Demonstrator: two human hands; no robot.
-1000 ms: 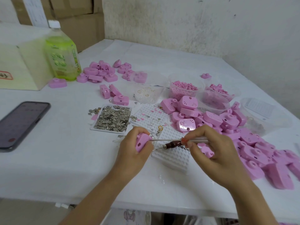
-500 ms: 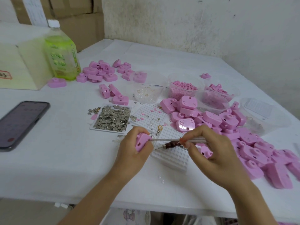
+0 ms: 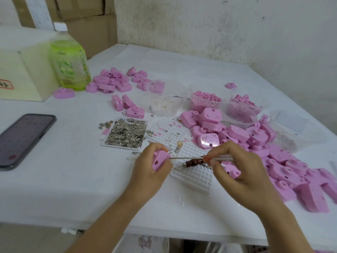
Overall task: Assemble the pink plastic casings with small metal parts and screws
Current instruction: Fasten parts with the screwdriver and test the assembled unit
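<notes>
Head view: the left hand [image 3: 147, 172] curls round a small pink plastic casing [image 3: 159, 160] just above the white table's [image 3: 73, 179] near centre. The right hand [image 3: 240, 170] pinches a thin steel-shafted, clear-handled screwdriver [image 3: 187, 157]. Its shaft runs 3-to-9 o'clock with the tip at the casing's right face, so the casing lies at 9 o'clock from that pinch.

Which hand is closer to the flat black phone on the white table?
Left. The left hand, gripping a pink plastic casing, is just right of the flat black phone; the right hand, pinching thin metal tools, is even farther right.
</notes>
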